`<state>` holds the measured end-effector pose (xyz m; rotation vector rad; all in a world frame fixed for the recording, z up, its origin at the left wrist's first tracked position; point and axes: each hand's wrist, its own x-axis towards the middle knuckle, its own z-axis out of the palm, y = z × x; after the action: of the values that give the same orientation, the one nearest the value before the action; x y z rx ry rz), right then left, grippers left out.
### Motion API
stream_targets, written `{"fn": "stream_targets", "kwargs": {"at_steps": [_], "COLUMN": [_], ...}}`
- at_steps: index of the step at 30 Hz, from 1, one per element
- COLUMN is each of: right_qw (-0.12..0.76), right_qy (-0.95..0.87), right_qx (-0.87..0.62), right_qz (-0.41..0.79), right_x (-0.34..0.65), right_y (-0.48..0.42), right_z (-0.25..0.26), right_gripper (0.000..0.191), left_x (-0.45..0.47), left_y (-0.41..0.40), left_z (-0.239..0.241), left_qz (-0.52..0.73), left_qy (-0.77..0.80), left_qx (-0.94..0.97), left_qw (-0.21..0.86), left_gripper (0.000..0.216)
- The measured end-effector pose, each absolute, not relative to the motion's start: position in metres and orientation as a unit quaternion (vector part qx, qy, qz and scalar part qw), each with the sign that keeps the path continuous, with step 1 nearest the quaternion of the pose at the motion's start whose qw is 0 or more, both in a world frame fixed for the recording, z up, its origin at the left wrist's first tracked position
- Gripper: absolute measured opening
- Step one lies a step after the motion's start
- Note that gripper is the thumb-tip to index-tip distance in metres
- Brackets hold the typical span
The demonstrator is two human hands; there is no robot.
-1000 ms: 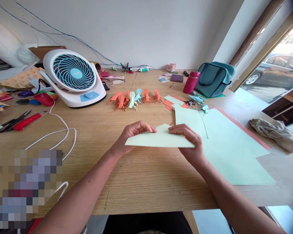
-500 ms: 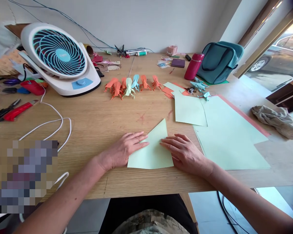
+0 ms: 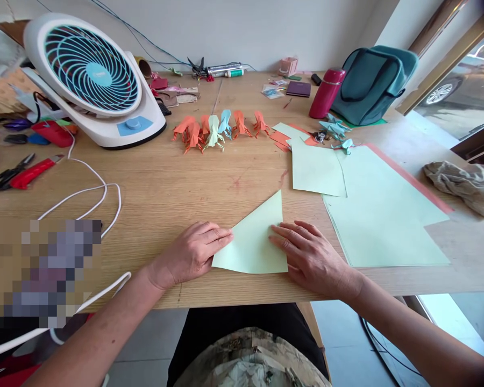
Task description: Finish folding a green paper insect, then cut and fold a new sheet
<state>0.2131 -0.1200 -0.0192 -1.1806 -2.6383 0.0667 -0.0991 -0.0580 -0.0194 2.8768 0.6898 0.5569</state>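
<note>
A pale green paper (image 3: 255,239), folded into a triangle, lies flat on the wooden table (image 3: 177,188) near its front edge. My left hand (image 3: 191,252) rests at the triangle's left edge, fingers curled and pressing on the fold. My right hand (image 3: 308,257) lies flat with fingers stretched out on the triangle's right side, holding it down.
A row of folded paper insects (image 3: 220,129) stands mid-table. Green sheets (image 3: 371,209) lie to the right, a white fan (image 3: 92,80) with its white cable (image 3: 89,193) to the left. A red bottle (image 3: 326,92), a teal bag (image 3: 373,80), a cloth (image 3: 463,180) and red cutters (image 3: 24,172) are around.
The paper was held up in both hands a second ago. It now lies on the table as a triangle, and both hands press it flat along the fold.
</note>
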Motion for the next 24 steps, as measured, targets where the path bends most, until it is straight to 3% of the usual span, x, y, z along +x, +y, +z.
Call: {"fn": "stream_targets", "kwargs": {"at_steps": [15, 24], "right_qw": [0.146, 0.155], "right_qy": [-0.898, -0.887], "right_qx": [-0.413, -0.43], "right_qz": [0.027, 0.061], "right_x": [0.21, 0.209], "right_y": [-0.123, -0.122], "right_z": [-0.024, -0.022], "right_gripper": [0.055, 0.053], "left_x": [-0.108, -0.119], "left_y": [-0.07, -0.07], "left_z": [-0.02, -0.031], "left_qz": [0.184, 0.147], "left_qy": [0.241, 0.248], "left_qx": [0.952, 0.956], "left_qw": [0.045, 0.057], "left_gripper": [0.053, 0.061]}}
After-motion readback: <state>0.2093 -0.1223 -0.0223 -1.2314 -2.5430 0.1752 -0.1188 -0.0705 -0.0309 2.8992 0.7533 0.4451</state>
